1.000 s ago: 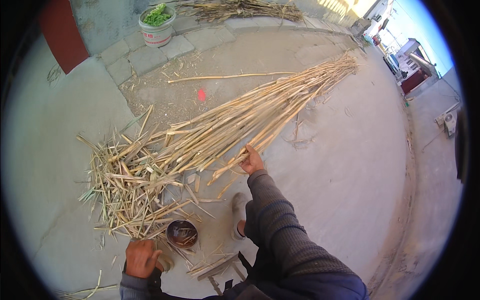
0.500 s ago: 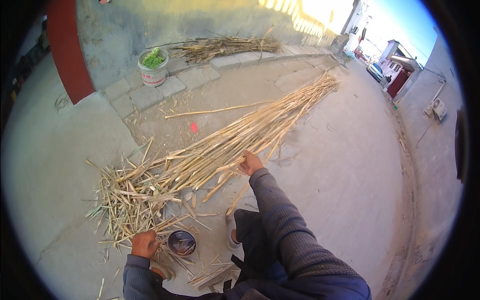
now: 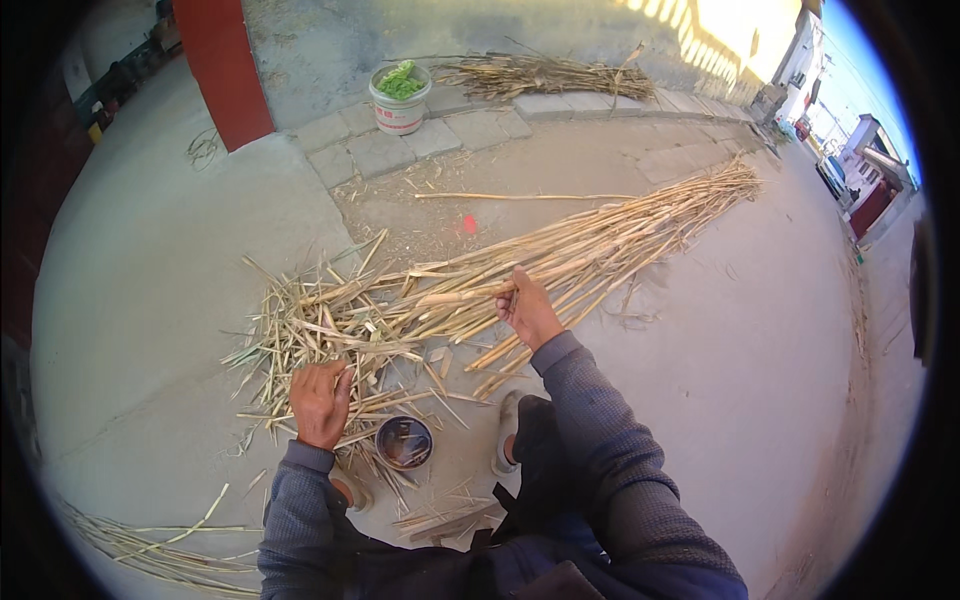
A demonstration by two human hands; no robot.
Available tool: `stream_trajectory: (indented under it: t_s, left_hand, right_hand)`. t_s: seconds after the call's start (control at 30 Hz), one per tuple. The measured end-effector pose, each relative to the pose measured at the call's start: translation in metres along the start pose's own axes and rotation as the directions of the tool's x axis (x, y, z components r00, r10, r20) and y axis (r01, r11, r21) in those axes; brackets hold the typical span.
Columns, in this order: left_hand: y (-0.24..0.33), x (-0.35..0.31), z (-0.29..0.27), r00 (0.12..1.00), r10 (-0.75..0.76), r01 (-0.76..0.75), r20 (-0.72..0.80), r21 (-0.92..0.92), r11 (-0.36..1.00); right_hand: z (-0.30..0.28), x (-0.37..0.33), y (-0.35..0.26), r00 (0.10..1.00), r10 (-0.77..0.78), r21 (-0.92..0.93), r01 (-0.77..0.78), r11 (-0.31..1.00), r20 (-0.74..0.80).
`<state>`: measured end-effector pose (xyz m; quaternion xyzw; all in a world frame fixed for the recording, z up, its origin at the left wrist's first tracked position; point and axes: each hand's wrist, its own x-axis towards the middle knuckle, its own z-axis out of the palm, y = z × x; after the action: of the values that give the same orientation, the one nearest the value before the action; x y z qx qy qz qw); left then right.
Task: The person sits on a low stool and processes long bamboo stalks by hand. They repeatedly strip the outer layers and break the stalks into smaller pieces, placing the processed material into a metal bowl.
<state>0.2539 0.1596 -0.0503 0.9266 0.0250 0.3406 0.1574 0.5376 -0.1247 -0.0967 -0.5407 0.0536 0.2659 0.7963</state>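
Long dry stalks [image 3: 590,250] lie in a sheaf on the ground, running from front left to far right. Near the middle of the sheaf, my right hand [image 3: 528,308] is closed around one pale stalk [image 3: 450,297], thumb uppermost. Short stripped husks and stalk pieces [image 3: 300,330] form a loose heap at the sheaf's left end. Over the near edge of this heap is my left hand [image 3: 320,403], its fingers curled and its thumb toward the right. Whatever its fingers may hold is hidden. A small round dark container [image 3: 404,443] stands between my feet, just right of my left hand.
A white bucket of green leaves [image 3: 400,100] stands by the wall. Beside it lies another bundle of stalks [image 3: 550,77]. One stalk [image 3: 520,196] lies apart beyond the sheaf, near a red scrap [image 3: 469,225]. Thin greenish stems [image 3: 170,545] spread at lower left.
The view has swung left, so the scene sits further right. My left hand has moved forward from beside the container to the heap. My right hand has turned thumb-up and lifted a stalk slightly.
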Motion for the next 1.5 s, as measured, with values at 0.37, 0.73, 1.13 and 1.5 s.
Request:
stream_trajectory:
  t_s: [0.37,0.73,1.13,1.5]
  left_hand:
    - [0.033,0.058,0.019,0.938,0.115,-0.209,0.327,0.269,0.940]
    - [-0.046,0.034,-0.031,0.919,-0.247,0.069,0.307,0.490,0.869]
    - [-0.024,0.042,0.033,0.985,0.012,-0.020,0.171,0.047,0.999]
    - [-0.046,0.048,0.003,0.857,-0.369,0.456,0.360,-0.196,0.868]
  right_hand:
    - [0.122,-0.074,0.087,0.971,0.193,-0.003,-0.195,0.981,0.139]
    - [0.045,0.017,0.060,0.989,0.147,0.098,-0.144,0.985,-0.023]
    - [0.128,-0.033,0.089,0.949,0.213,-0.067,-0.203,0.977,0.233]
    - [0.124,-0.025,0.072,0.917,-0.065,-0.009,0.074,0.997,0.393]
